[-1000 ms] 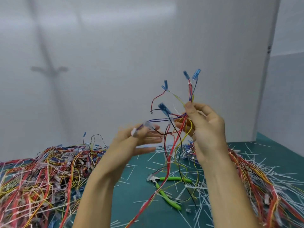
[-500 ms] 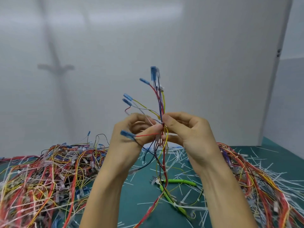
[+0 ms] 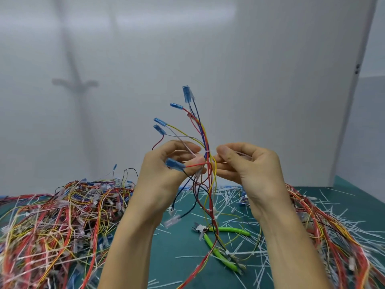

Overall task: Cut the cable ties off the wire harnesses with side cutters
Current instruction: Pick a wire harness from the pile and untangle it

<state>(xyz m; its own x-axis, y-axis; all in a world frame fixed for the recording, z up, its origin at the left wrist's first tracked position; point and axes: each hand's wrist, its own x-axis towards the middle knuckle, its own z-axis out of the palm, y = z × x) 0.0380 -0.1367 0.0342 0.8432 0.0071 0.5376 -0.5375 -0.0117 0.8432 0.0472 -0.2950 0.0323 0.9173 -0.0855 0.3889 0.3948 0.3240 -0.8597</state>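
A: Grip on harness [image 3: 206, 140]?
B: Clasped in left hand [image 3: 166, 170], fingers curled round the bundle, thumb pressed to its near side. Met from the other side by right hand [image 3: 250, 170]: thumb and forefinger pinched shut on white tie [image 3: 211, 151] at the bundle's waist, other fingers loosely curled.

A: Location?
B: Held upright in the air over the middle of mat [image 3: 166, 268], well above it.

A: Appearance?
B: Thin red, yellow, blue, white and black wires. Fanned out above the hands, each tipped with blue terminals [image 3: 186, 93]. Trailing loose below, down onto the mat and across cutters [image 3: 216, 236].

A: Cutters?
B: Flat on the mat, front of middle, green handles spread, touched by neither hand.

A: Legible print?
B: Cannot tell; tags too blurred.

A: Surroundings?
B: Tangled left pile [image 3: 52, 222] along the mat's left edge, right pile [image 3: 333, 226] along the right edge. White offcuts [image 3: 227, 200] strewn between.
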